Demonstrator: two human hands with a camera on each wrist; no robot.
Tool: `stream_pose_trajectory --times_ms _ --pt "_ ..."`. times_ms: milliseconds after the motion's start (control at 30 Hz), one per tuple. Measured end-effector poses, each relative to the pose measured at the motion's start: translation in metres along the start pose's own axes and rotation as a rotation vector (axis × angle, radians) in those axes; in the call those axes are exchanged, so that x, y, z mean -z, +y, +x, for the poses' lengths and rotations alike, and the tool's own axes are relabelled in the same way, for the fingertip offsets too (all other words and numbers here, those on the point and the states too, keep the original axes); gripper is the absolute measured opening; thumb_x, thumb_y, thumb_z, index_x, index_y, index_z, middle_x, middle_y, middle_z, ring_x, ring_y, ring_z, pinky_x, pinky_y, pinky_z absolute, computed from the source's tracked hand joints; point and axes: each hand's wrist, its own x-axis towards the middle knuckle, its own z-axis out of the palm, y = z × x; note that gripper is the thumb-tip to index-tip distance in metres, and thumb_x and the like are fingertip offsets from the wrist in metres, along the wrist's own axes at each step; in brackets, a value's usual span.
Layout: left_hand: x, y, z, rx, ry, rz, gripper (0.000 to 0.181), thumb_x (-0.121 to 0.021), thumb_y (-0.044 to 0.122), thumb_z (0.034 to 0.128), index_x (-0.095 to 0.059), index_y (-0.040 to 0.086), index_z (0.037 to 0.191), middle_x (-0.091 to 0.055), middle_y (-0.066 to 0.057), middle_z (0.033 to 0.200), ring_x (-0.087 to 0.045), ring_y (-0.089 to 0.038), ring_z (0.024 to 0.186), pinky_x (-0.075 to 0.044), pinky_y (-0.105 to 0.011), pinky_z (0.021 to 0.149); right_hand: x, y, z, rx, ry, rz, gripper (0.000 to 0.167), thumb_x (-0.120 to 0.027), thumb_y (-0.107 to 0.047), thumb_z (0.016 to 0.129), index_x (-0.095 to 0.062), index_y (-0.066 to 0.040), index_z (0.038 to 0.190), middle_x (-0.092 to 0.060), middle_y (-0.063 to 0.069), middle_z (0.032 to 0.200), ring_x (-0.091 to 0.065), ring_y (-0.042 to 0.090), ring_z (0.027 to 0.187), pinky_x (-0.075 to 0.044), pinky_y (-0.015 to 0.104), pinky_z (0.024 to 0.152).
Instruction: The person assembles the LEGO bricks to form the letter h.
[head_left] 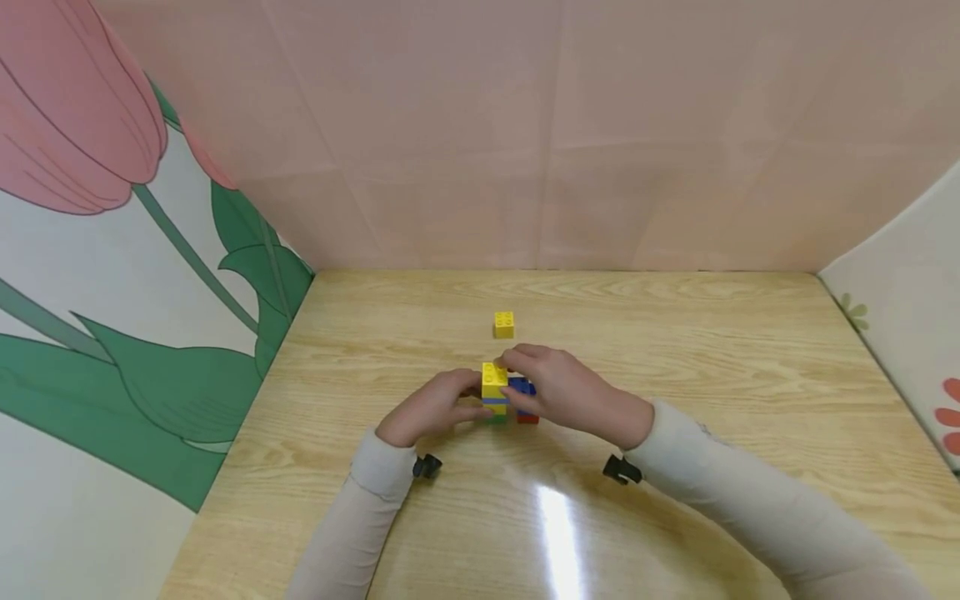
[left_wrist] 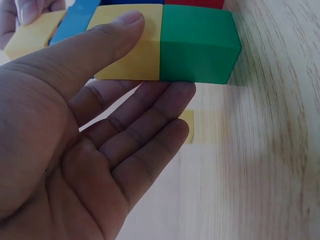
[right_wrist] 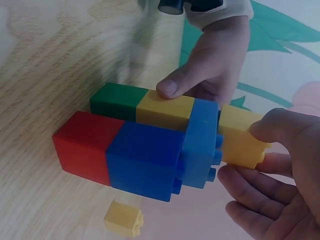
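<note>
My right hand [head_left: 570, 393] pinches a yellow brick [right_wrist: 239, 137] between thumb and fingers, at the top of a small stack. Under it lies a long light blue brick [right_wrist: 201, 137]; a narrow dark gap shows between them, and I cannot tell whether they are joined. One end of the light blue brick sits over a lower yellow brick [right_wrist: 165, 109] on a green brick [left_wrist: 200, 45]. Its other end sits over a dark blue brick [right_wrist: 145, 159] on a red brick [right_wrist: 86, 147]. With the thumb on one side and fingers behind, my left hand [head_left: 437, 406] holds the lower yellow brick.
A loose yellow brick [head_left: 504, 326] stands on the wooden table [head_left: 675, 350] beyond the hands. A pink cloth wall [head_left: 555, 150] rises at the back, and a tulip-printed panel [head_left: 165, 275] borders the left side.
</note>
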Motion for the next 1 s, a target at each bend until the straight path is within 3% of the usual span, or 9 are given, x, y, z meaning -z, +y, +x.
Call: stream_pose_trajectory --times_ms 233,1000 --pt "0.0001 0.0013 -0.0006 0.003 -0.004 0.001 0.032 -0.071 0.032 0.0903 -0.064 0.019 0.118 -0.065 0.012 0.109 -0.060 -0.004 0.103 -0.051 -0.033 0.092 -0.0017 0.0002 -0.0010 -0.007 -0.018 -0.016 0.033 -0.069 -0.025 0.092 -0.064 -0.009 0.120 -0.064 0.004 0.112 -0.064 0.012 0.086 -0.055 0.021 0.069" --pt "0.0007 0.0031 -0.0020 -0.007 0.002 -0.001 0.038 -0.071 0.030 0.0904 -0.062 0.018 0.125 -0.065 0.010 0.115 -0.060 -0.005 0.105 -0.051 -0.032 0.092 0.0001 -0.0027 0.0025 0.086 0.000 -0.092 0.032 -0.069 -0.019 0.091 -0.064 -0.004 0.118 -0.063 0.005 0.104 -0.060 0.011 0.080 -0.053 0.021 0.064"
